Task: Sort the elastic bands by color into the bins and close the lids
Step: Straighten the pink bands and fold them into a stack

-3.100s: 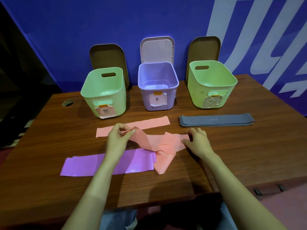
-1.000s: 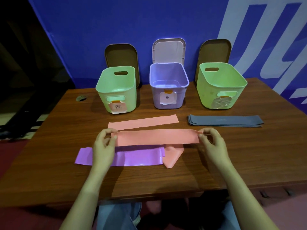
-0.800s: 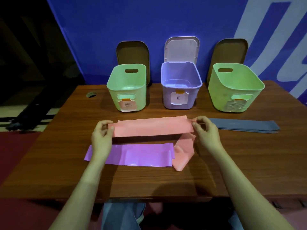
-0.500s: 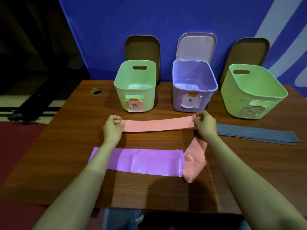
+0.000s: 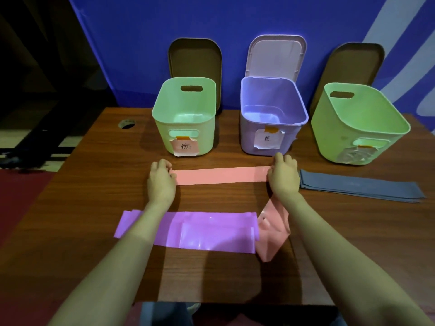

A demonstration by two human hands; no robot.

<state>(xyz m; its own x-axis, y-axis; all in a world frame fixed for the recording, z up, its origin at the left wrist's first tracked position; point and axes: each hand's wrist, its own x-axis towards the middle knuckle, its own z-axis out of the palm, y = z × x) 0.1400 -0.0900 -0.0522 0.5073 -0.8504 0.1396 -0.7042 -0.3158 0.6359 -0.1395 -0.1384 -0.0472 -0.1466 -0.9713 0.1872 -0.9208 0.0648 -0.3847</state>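
Grip comes from both sides: the left hand (image 5: 161, 182) has its fingers curled over the left end of the pink band (image 5: 221, 176) and the right hand (image 5: 282, 178) pinches the right end. The strip is drawn flat and straight, low over the wooden table (image 5: 94, 208), just in front of the bins. Holding it by both ends probably serves to smooth the limp, stretchy sheet so that it can be folded or dropped in neatly. More pink sheet (image 5: 273, 231) trails from under the right hand towards the near edge in a creased, folded heap; I cannot tell whether it is the same band or a separate one. Beside it, touching, lies a glossy purple band (image 5: 188, 231), flat but doubled over in places. A tidy stack of matte grey bands (image 5: 357, 188) sits to the right, near the right hand. The three bins are smooth moulded plastic with rounded corners and slot handles, and no band shows inside any of them. The left green bin (image 5: 204, 137) wears a pink paper label (image 5: 184, 147), which suggests it is this band's destination. The lilac bin (image 5: 247, 142) has a white label (image 5: 267, 138), and the right green bin (image 5: 329, 142) has a crumpled pale one (image 5: 355, 156). Behind them stand a brown lid (image 5: 195, 57), a lilac lid (image 5: 275, 55) and another brown lid (image 5: 355, 64), upright against the blue wall, leaving the bin mouths open for loading.
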